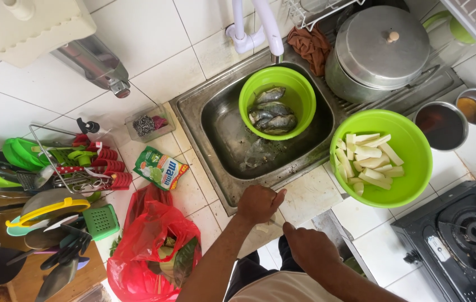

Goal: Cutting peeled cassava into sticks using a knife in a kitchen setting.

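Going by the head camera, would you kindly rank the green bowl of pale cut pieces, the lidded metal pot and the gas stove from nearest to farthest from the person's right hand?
From the right hand:
1. Green bowl of pale cut pieces, just up and to the right on the counter.
2. Gas stove, far right near the frame's lower corner.
3. Lidded metal pot, at the top, beyond the sink.

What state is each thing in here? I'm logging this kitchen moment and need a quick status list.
Left hand: closed at the sink's front edge; what it grips is hidden.
Right hand: closed, contents hidden.
Green bowl in sink: holds whole fish.
Green bowl on counter: holds pale cut sticks.
Metal pot: lid on.
Tap: no water visible.
Gas stove: no flame visible.
Red plastic bag: open, leaves inside.
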